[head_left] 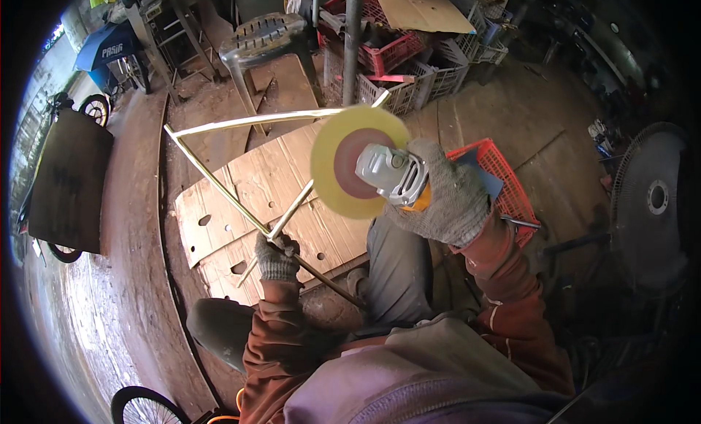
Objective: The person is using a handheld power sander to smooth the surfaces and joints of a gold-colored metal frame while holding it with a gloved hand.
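My left hand [277, 259], in a grey knit glove, is closed around a joint of a bare, brass-coloured tube frame [219, 185], which looks like a bicycle frame. In my right hand [454, 194], also gloved, is an angle grinder [383, 168] with a silver head and an orange body. Its large yellow-green disc [326, 150], with a reddish centre, looks blurred as if spinning. The disc covers part of the frame's top tube; whether it touches the metal, I cannot tell. A flattened cardboard sheet [212, 238] lies beneath the frame.
Beside my right arm stands a red plastic crate [511, 198]. A worn stool [264, 37] and a metal post [353, 52] are ahead, near stacked crates [445, 77]. To the right is a big toothed disc [642, 220]; at lower left, a bicycle wheel [146, 407].
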